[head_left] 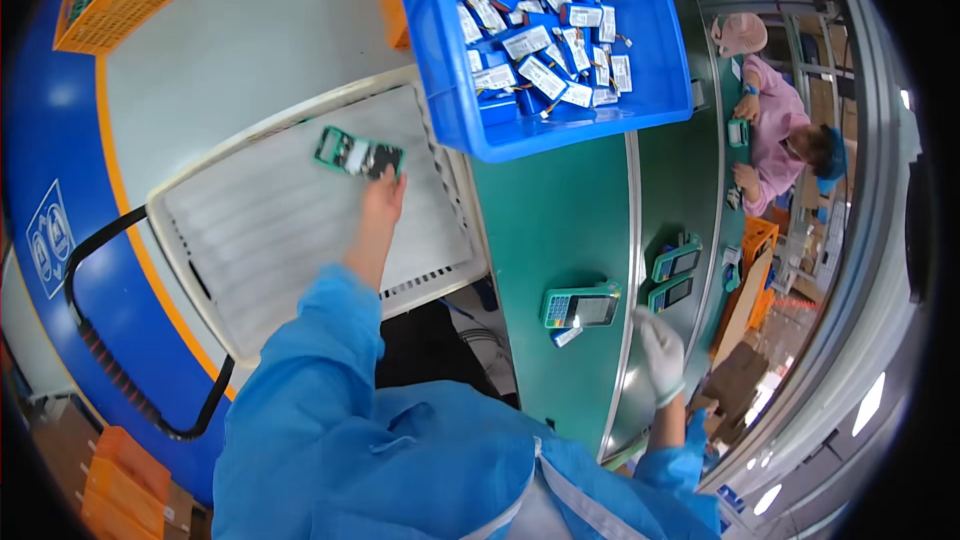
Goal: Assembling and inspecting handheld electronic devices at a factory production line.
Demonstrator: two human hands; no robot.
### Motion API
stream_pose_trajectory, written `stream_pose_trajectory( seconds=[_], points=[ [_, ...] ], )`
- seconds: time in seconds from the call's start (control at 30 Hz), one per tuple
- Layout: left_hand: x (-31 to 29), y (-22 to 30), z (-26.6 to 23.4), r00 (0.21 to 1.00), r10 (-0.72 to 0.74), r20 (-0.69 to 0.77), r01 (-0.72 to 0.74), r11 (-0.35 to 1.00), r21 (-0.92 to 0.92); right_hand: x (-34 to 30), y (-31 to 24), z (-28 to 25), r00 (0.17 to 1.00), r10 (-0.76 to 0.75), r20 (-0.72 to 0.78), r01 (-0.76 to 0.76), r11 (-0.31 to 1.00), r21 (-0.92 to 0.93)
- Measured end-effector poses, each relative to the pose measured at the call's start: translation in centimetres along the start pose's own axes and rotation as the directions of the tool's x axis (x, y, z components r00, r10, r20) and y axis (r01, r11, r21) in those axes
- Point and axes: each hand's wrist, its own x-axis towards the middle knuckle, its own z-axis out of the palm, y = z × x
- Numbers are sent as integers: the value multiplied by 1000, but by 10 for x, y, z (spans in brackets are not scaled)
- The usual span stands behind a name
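Left hand [383, 198] is grasping the green handheld unit [352, 153] by its right end; fingers are closing on it. Unit is sitting over the white tray [250, 240], near the tray's upper edge, toward the upper-right corner. Can't tell if it's lying flat or slightly raised. Right hand [661, 358], in a white glove, is hovering by the green table's [550, 210] right edge; no object showing in it, can't tell if fingers are parted or curled. Keypad device [582, 307] is lying near that same edge, loose battery [566, 336] just under its lower side. Blue bin [580, 132] is holding blue batteries [545, 78] beyond the tray's upper-right corner.
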Motion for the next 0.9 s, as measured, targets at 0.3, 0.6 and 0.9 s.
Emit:
stream_pose_trajectory(
  seconds=[0.3, 0.6, 0.9],
  points=[
    [172, -13, 43, 985, -116, 130, 45, 891, 452, -66, 67, 27, 942, 335, 7, -335, 940, 61],
    [96, 76, -26, 997, 51, 56, -76, 655, 752, -17, 138, -6, 956, 223, -193, -248, 962, -116],
    [-162, 66, -148, 980, 99, -171, 123, 369, 921, 121, 246, -61, 691, 595, -410, -667, 743, -46]
  ],
)
